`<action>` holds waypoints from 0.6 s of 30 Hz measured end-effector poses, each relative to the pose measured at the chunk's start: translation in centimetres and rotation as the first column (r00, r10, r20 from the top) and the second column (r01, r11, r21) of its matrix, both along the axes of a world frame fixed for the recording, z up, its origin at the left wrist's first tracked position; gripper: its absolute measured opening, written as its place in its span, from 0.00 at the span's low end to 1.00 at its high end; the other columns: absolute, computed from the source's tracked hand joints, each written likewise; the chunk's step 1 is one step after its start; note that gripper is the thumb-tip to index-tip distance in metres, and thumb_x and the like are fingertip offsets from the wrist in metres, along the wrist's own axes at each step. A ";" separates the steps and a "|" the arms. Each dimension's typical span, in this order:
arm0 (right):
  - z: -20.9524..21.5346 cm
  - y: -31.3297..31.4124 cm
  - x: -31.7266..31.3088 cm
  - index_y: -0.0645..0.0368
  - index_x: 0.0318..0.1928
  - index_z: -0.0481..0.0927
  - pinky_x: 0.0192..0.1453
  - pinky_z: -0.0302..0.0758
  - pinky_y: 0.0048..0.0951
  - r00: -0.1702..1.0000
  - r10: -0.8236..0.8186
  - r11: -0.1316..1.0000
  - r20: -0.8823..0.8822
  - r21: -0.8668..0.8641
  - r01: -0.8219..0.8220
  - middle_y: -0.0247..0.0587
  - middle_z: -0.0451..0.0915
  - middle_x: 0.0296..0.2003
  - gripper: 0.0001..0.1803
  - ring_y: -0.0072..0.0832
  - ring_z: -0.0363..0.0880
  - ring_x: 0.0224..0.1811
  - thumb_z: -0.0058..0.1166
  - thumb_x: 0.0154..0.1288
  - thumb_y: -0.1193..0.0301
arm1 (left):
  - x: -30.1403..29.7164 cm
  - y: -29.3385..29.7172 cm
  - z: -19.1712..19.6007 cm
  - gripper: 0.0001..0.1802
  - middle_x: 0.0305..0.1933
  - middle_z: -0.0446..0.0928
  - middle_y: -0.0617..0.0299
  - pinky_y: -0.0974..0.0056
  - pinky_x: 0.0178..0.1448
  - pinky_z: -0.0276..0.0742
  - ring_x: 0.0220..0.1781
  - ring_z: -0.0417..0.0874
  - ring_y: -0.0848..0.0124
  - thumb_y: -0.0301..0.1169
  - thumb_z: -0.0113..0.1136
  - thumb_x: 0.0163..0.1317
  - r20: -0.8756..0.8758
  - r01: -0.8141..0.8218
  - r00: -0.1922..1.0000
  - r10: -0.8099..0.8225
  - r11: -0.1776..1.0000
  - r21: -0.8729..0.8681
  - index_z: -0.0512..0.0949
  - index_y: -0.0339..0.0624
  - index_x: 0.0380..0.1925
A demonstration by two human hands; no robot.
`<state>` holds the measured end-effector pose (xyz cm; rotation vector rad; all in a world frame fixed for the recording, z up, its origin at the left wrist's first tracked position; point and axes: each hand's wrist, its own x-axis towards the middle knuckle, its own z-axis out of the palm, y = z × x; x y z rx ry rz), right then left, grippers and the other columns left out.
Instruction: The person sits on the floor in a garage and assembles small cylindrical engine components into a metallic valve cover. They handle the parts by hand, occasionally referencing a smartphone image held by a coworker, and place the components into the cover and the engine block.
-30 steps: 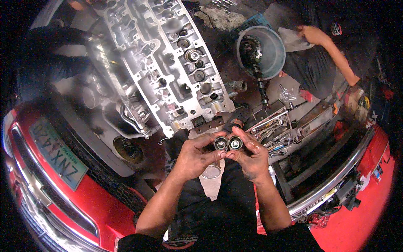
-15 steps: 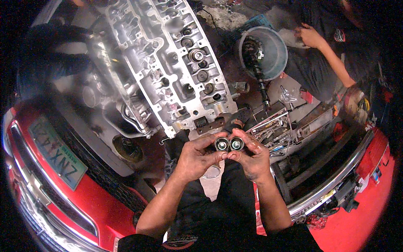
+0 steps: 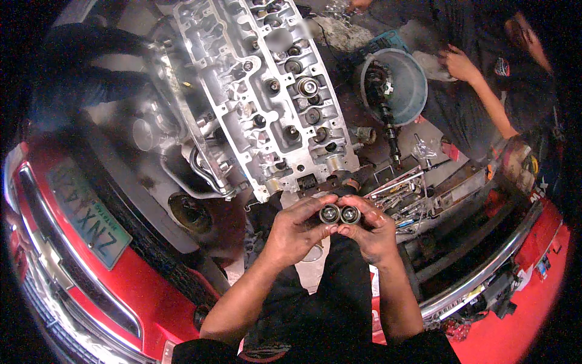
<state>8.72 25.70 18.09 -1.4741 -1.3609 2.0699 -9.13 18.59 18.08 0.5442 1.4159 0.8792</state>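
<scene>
The left hand (image 3: 294, 233) and right hand (image 3: 370, 233) are together, each pinching one small round metal cup — the left cup (image 3: 329, 213) and the right cup (image 3: 350, 214) side by side, open ends facing up. Since a second ago the grip is unchanged; only the view has shifted a little, so the pair is still being compared. Just beyond lies the aluminium cylinder head (image 3: 267, 97); farther right, a grey bucket (image 3: 397, 82) and another person's hand (image 3: 458, 64).
</scene>
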 end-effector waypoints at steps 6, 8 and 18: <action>-0.1 0.1 -0.6 0.57 0.55 0.80 0.63 0.72 0.33 0.998 0.048 0.997 0.026 0.055 -0.050 0.43 0.81 0.53 0.29 0.33 0.78 0.57 0.72 0.49 0.72 | -0.8 -0.1 0.1 0.29 0.57 0.79 0.52 0.62 0.62 0.73 0.59 0.79 0.64 0.28 0.72 0.53 -0.078 0.041 0.996 -0.041 0.999 0.001 0.76 0.38 0.57; -0.3 -0.1 -0.8 0.56 0.55 0.80 0.64 0.72 0.34 0.999 0.036 0.999 0.020 0.025 -0.036 0.43 0.81 0.53 0.29 0.33 0.78 0.57 0.72 0.49 0.72 | -1.3 0.1 0.5 0.30 0.57 0.79 0.52 0.62 0.62 0.73 0.58 0.79 0.64 0.29 0.72 0.53 -0.096 0.072 0.993 -0.074 0.997 -0.021 0.76 0.38 0.57; 0.2 -0.3 -2.7 0.57 0.55 0.80 0.64 0.71 0.34 0.997 0.071 0.997 0.026 0.026 -0.072 0.44 0.80 0.54 0.29 0.35 0.77 0.59 0.72 0.49 0.70 | -2.6 -0.5 0.6 0.30 0.55 0.80 0.52 0.62 0.64 0.71 0.58 0.78 0.67 0.30 0.74 0.52 0.063 -0.065 0.995 0.072 0.991 -0.116 0.77 0.34 0.55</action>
